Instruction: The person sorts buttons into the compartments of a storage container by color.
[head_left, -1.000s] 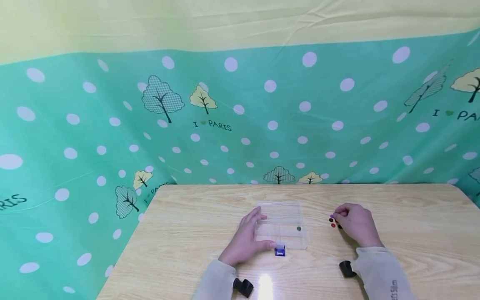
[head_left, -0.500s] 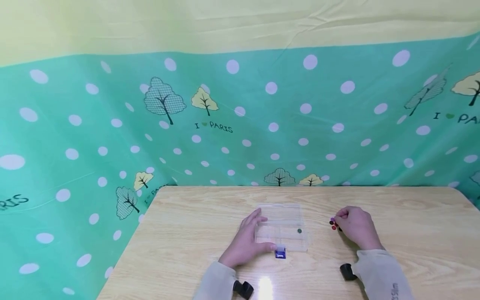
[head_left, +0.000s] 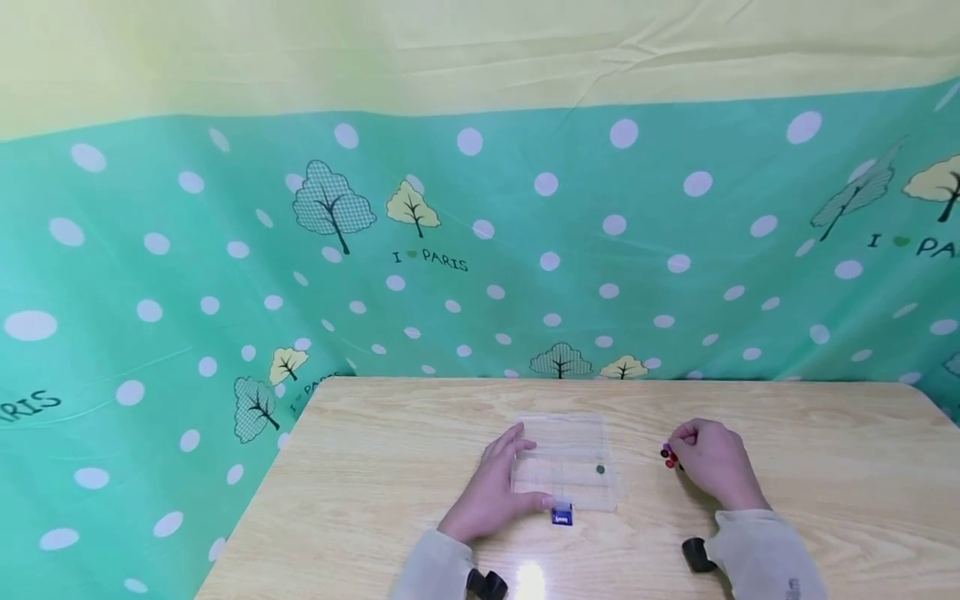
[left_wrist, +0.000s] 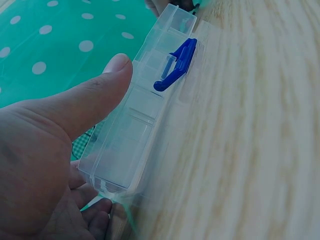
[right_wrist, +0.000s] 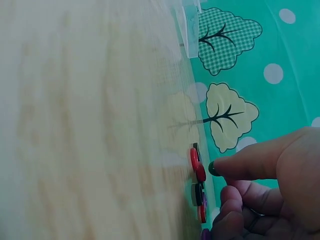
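A clear plastic box (head_left: pixel 562 479) with compartments lies on the table, a blue latch (left_wrist: pixel 177 65) swung out at its front. My left hand (head_left: pixel 495 492) holds the box round its left end, thumb along the front beside the latch, fingers at the back left. One small green disc (head_left: pixel 600 469) sits in a right-hand compartment. To the right of the box, my right hand (head_left: pixel 712 458) pinches a dark green disc (right_wrist: pixel 214 168) between thumb and finger. Just beneath those fingertips are several small round discs: red (right_wrist: pixel 200 171), black (right_wrist: pixel 196 194) and purple (right_wrist: pixel 205 233).
The wooden table (head_left: pixel 390 450) runs back to a green dotted curtain (head_left: pixel 450 208) printed with trees. Black camera straps (head_left: pixel 487 583) show at both wrists. A bright light reflection falls on the table between the forearms.
Everything sits slightly lower in the head view. The left hand keeps its hold on the box. The right hand stays at the discs with very little movement, and more red shows beside its fingertips.
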